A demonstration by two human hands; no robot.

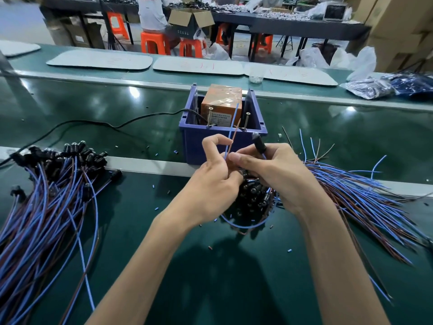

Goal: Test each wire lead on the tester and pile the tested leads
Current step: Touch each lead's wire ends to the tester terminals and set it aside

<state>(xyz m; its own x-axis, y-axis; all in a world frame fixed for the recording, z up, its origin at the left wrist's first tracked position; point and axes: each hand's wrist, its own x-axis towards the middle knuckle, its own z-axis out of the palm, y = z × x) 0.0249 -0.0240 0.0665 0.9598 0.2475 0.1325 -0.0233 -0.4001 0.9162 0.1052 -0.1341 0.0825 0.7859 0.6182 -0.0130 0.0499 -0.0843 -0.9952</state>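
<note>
The tester (222, 106) is an orange box wrapped in film, standing inside a blue plastic bin (194, 141) with two screws sticking up at its front. My left hand (210, 181) pinches the blue and brown wires of one lead (230, 134), whose bare ends point up toward the screws. My right hand (274, 172) grips that lead's black lamp holder (260, 144), which pokes out above the fingers. Below both hands lies a bunch of black holders (253, 198). A pile of leads (54, 195) lies at the left.
A second spread of blue and brown leads (365, 198) fans out to the right. A black power cable (93, 124) runs left from the bin. Small cut wire bits dot the green belt. A metal rail (145, 164) crosses behind my hands. Bags (375, 87) lie far right.
</note>
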